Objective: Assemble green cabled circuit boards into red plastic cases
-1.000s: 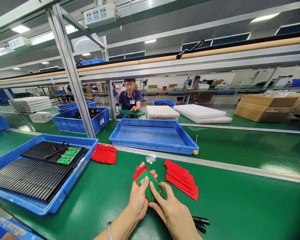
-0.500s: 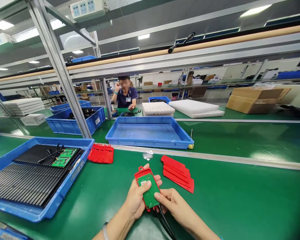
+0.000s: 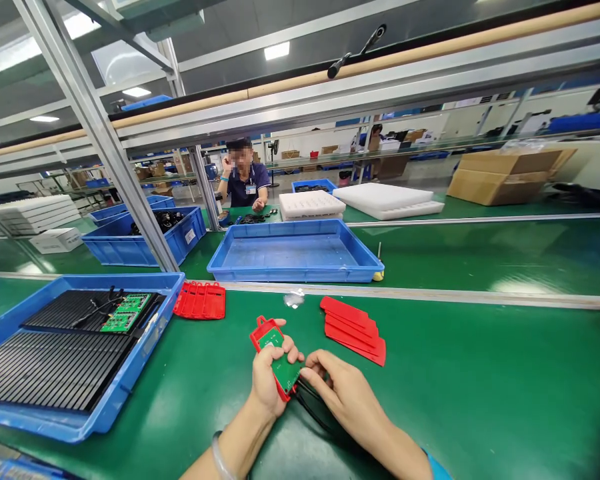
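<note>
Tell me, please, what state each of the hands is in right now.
Left hand: closed, holding the red case with the green board.
Right hand: curled at the black cables; whether it grips them cannot be told.

Our right hand (image 3: 347, 397) has taken its thumb off the face of the green circuit board (image 3: 286, 373); its fingertips now gather at the board's lower right corner. A second ago we saw the black cables (image 3: 313, 411) only past our right wrist; now they trail from the lower end of the red case (image 3: 261, 327). Our left hand (image 3: 266, 383) has curled its fingers closer along the board's edge.
</note>
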Motion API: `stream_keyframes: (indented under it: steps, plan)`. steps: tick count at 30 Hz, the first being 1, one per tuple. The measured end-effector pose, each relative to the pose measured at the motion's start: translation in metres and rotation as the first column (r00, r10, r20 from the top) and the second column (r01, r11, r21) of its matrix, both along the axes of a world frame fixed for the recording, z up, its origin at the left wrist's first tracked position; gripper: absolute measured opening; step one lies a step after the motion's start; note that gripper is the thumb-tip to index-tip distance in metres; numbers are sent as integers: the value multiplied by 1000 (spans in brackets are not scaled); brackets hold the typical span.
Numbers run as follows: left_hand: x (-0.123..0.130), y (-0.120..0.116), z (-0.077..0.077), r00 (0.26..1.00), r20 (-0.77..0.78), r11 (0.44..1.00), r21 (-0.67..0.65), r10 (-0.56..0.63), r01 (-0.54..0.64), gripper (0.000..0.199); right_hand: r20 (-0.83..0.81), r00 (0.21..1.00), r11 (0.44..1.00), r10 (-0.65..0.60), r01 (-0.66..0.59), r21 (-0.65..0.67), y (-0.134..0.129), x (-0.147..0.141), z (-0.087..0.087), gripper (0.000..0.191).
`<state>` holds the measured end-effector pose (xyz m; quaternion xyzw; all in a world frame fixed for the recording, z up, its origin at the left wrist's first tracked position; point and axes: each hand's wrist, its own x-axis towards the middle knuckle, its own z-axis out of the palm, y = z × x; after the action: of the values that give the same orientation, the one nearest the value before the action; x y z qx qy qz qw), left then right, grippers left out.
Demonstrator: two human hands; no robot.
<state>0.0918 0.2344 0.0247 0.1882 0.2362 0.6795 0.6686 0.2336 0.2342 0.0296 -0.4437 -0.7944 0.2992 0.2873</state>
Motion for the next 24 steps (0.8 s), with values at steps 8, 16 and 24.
stream_keyframes:
  steps: [8,16,24]
  plan:
    - [-5,4,2,974,92,978,-33,208,-205,40,195,980,723,-23,-119,681,-17,-11,-12,20]
    - [2,0,4,979,115,980,92,167,-178,45,-151,983,984,105,-81,156,-27,-17,-16,23]
    - [1,-4,9,970,148,971,117,191,-209,41,-265,961,987,75,-109,-114,-30,-28,-17,37]
